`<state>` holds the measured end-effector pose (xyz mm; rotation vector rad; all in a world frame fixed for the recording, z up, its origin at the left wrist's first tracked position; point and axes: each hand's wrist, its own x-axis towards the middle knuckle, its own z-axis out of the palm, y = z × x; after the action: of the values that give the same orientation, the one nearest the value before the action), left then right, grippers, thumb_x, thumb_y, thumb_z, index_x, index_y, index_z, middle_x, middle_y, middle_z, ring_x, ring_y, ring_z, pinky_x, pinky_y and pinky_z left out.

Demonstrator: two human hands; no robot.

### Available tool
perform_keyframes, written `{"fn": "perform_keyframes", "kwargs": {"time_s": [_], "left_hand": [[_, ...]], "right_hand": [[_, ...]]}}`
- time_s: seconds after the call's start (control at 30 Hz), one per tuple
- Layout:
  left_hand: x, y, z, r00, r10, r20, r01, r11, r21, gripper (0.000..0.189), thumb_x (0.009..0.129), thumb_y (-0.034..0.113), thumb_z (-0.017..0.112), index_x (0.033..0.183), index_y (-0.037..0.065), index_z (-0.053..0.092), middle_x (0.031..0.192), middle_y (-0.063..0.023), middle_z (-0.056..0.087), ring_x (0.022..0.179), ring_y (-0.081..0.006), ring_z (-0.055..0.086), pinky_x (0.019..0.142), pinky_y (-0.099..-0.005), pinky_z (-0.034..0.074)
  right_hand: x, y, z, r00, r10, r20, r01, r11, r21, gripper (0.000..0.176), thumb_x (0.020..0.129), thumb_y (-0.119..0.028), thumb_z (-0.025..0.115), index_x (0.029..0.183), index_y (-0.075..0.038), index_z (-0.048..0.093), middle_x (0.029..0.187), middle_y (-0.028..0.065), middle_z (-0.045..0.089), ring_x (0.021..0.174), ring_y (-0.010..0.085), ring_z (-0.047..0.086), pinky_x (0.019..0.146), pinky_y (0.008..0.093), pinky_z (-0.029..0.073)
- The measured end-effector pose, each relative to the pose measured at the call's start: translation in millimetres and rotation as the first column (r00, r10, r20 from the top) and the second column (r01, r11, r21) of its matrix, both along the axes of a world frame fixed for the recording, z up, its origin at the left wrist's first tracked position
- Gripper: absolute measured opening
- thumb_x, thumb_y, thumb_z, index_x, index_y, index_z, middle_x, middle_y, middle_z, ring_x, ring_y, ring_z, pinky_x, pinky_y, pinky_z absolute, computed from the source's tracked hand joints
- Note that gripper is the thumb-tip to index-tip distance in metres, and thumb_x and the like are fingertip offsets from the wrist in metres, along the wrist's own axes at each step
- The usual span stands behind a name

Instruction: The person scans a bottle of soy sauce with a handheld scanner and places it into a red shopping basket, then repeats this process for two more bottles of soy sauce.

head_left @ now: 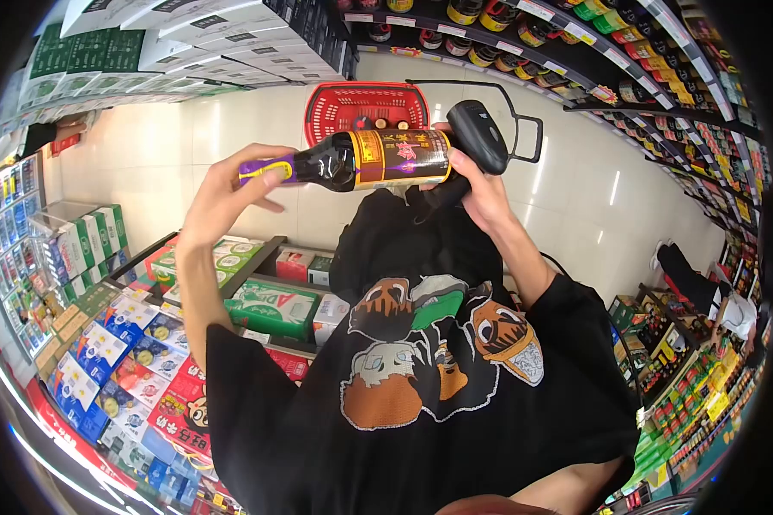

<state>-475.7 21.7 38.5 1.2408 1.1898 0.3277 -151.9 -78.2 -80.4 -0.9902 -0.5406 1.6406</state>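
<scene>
A dark sauce bottle [401, 158] with a brown and yellow label lies sideways in front of my chest. My left hand [240, 184] has its thumb and fingers around the purple and yellow cap at the left end. At the bottle's base, my right hand [483, 184] holds a black handheld scanner [477, 137], its fingers close to or touching the bottle. The scanner's head rises just beyond the right end of the bottle, and its handle runs down beneath my fingers.
A red basket [365, 90] with a few items and a black handle is on the floor ahead. Sauce shelves [567, 73] curve along the right. Stacked cartons [270, 309] are at left. Another person [734, 313] is at far right.
</scene>
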Motion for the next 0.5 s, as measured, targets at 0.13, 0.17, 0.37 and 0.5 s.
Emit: {"fn": "perform_keyframes", "kwargs": {"time_s": [0.13, 0.17, 0.37, 0.5], "left_hand": [[2.9, 9.2, 12.4, 0.960, -0.261, -0.104, 0.244, 0.958, -0.150, 0.037, 0.098, 0.015, 0.062, 0.133, 0.000, 0.060, 0.092, -0.0072, 0.066, 0.078, -0.0151, 0.070, 0.064, -0.0281, 0.057], [5.5, 12.8, 16.4, 0.939, -0.334, -0.085, 0.301, 0.915, -0.271, 0.038, 0.098, 0.013, 0.061, 0.134, 0.000, 0.059, 0.084, -0.0047, 0.063, 0.070, -0.0138, 0.068, 0.058, -0.0270, 0.056], [25.3, 5.2, 16.6, 0.911, -0.361, -0.197, 0.341, 0.931, -0.131, 0.036, 0.098, 0.017, 0.063, 0.131, 0.002, 0.063, 0.070, 0.0047, 0.050, 0.058, -0.0027, 0.039, 0.050, -0.0219, 0.031], [37.7, 12.8, 13.1, 0.868, -0.321, -0.380, 0.302, 0.947, -0.109, 0.033, 0.098, 0.022, 0.063, 0.123, 0.001, 0.067, 0.079, -0.0052, 0.064, 0.070, -0.0106, 0.052, 0.064, -0.0292, 0.046]], "right_hand": [[12.3, 2.2, 4.4, 0.996, 0.067, 0.059, -0.067, 0.998, 0.006, 0.045, 0.098, -0.020, 0.060, 0.138, -0.002, 0.050, 0.135, 0.0101, 0.057, 0.118, 0.0216, 0.059, 0.086, 0.0404, 0.060], [15.9, 4.5, 6.5, 0.993, 0.093, 0.072, -0.094, 0.996, 0.011, 0.044, 0.098, -0.020, 0.060, 0.137, -0.002, 0.052, 0.135, 0.0094, 0.057, 0.119, 0.0207, 0.058, 0.087, 0.0394, 0.060], [22.3, 13.3, 6.0, 0.988, 0.155, -0.009, -0.156, 0.987, -0.037, 0.045, 0.099, -0.021, 0.061, 0.140, -0.005, 0.051, 0.138, 0.0053, 0.057, 0.120, 0.0186, 0.057, 0.091, 0.0369, 0.057], [21.3, 19.9, -21.8, 0.980, 0.199, -0.003, -0.196, 0.962, -0.189, 0.050, 0.102, -0.026, 0.059, 0.146, -0.006, 0.046, 0.143, 0.0098, 0.056, 0.113, 0.0252, 0.066, 0.094, 0.0390, 0.053]]}}
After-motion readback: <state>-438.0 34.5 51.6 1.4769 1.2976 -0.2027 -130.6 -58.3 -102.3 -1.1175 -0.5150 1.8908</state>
